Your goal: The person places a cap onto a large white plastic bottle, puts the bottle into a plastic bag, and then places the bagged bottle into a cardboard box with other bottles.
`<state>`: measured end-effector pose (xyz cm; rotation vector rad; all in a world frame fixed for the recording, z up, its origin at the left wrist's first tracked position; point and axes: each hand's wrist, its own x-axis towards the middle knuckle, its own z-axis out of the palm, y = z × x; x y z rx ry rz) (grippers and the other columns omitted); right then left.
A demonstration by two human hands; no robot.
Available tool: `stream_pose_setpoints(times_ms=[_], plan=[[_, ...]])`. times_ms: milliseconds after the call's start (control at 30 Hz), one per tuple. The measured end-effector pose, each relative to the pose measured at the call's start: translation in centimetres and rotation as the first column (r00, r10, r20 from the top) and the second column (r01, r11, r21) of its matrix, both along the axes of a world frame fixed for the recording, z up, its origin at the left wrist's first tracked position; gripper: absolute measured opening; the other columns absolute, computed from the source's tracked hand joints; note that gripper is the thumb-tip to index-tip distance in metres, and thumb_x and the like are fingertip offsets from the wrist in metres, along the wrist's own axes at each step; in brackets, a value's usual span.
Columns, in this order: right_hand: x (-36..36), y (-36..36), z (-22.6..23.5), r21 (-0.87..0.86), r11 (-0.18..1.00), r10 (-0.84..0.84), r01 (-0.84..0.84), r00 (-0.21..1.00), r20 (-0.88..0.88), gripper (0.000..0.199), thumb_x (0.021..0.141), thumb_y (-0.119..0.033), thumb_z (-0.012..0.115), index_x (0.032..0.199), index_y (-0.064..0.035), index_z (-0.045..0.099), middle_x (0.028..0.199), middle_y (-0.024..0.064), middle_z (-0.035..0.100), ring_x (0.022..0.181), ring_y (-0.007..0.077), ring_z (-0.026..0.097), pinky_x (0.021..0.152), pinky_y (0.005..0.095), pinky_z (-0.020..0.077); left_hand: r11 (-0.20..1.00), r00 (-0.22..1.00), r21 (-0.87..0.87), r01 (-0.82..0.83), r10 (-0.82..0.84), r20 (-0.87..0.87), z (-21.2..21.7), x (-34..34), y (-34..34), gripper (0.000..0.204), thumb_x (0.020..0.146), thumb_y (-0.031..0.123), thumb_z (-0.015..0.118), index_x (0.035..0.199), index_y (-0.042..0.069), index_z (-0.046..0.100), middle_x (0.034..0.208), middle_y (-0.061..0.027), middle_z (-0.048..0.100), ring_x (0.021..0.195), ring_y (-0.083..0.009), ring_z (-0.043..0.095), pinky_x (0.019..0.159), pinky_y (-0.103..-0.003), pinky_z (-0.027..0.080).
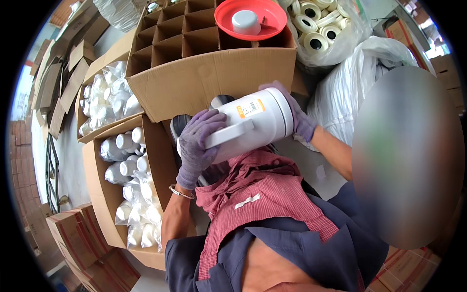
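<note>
A white thermos jug (258, 127) lies tilted on its side in front of me, held between both hands. It has a side handle (230, 133), a grey ring near its right end, and an orange-and-white label. My left hand (200, 138), in a purple knit glove, wraps round the jug's left end beside the handle. At the right end, my right hand (297, 117), gloved the same way, grips the jug from behind; the jug hides part of its fingers. Just beyond stands a divided cardboard carton (214, 80), and on it rests a red basin (226, 24) with a white cap (246, 22) inside.
Left of me, two open cartons (90, 170) hold plastic-wrapped white pieces. A clear bag of white ring-shaped parts (316, 29) stands at the far right, with a white plastic sack (340, 92) nearer. Flattened cardboard (68, 87) leans at far left; closed boxes (80, 236) are stacked lower left.
</note>
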<state>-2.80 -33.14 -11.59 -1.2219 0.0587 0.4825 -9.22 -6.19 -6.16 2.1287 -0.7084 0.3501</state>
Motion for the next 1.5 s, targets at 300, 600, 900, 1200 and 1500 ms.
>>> stream_pose_setpoints(times_ms=[300, 600, 900, 1200, 1500], plan=[[0.6, -0.3, 0.1, -0.107, 0.991, 0.122, -0.083, 0.888, 0.442, 0.046, 0.101, -0.043, 0.042, 0.13, -0.0076, 0.048, 0.121, 0.005, 0.052, 0.112, 0.0136, 0.05, 0.099, 0.0294, 0.0413, 0.823, 0.77, -0.326, -0.465, 0.195, -0.607, -2.0, -1.1, 0.4, 0.022, 0.087, 0.005, 0.054, 0.101, -0.002, 0.069, 0.096, -0.0089, 0.071, 0.09, -0.0135, 0.065, 0.084, -0.026, 0.051], [1.0, 0.1, 5.4, -0.412, 0.908, 0.338, 0.08, 0.441, 0.831, 0.073, 0.089, -0.063, 0.048, 0.135, -0.007, 0.047, 0.138, 0.0141, 0.044, 0.128, 0.0279, 0.041, 0.11, 0.0412, 0.0288, 0.831, 0.649, -0.435, -0.348, -0.121, -0.751, -3.3, -0.8, 2.4, 0.03, 0.088, 0.023, 0.058, 0.1, -0.003, 0.068, 0.095, -0.0091, 0.07, 0.085, -0.0143, 0.064, 0.079, -0.027, 0.051], [2.3, -0.7, -2.8, 0.018, 0.977, 0.206, -0.214, 0.959, 0.197, 0.053, 0.092, -0.038, 0.055, 0.132, -0.0053, 0.045, 0.133, 0.008, 0.044, 0.122, 0.018, 0.046, 0.103, 0.029, 0.0357, 0.947, 0.967, -0.208, -0.244, 0.22, -0.131, -3.5, -0.6, -0.1, 0.021, 0.083, 0.01, 0.061, 0.101, -0.001, 0.067, 0.098, -0.0102, 0.071, 0.089, -0.0181, 0.067, 0.081, -0.028, 0.052], [1.4, 1.2, 10.3, -0.483, 0.832, 0.554, -0.273, 0.385, 0.738, 0.08, 0.083, -0.061, 0.053, 0.142, -0.0088, 0.039, 0.145, 0.0157, 0.035, 0.137, 0.0283, 0.031, 0.112, 0.0416, 0.0226, 0.796, 0.706, -0.554, -0.245, -0.245, -0.664, -6.3, -1.6, 2.3, 0.029, 0.095, 0.021, 0.054, 0.108, -0.002, 0.066, 0.1, -0.007, 0.069, 0.091, -0.0126, 0.063, 0.082, -0.027, 0.051], [0.5, -0.4, -7.2, 0.432, 0.901, 0.202, -0.034, 0.915, -0.349, 0.07, 0.094, -0.06, 0.041, 0.139, -0.0065, 0.044, 0.133, 0.0137, 0.052, 0.122, 0.0234, 0.051, 0.103, 0.0353, 0.0404, 0.923, 0.957, 0.384, 0.028, -0.135, 0.255, 2.0, 0.2, -2.7, 0.028, 0.064, 0.006, 0.067, 0.092, 0.008, 0.063, 0.103, -0.0068, 0.067, 0.111, -0.0265, 0.061, 0.106, -0.046, 0.04]])
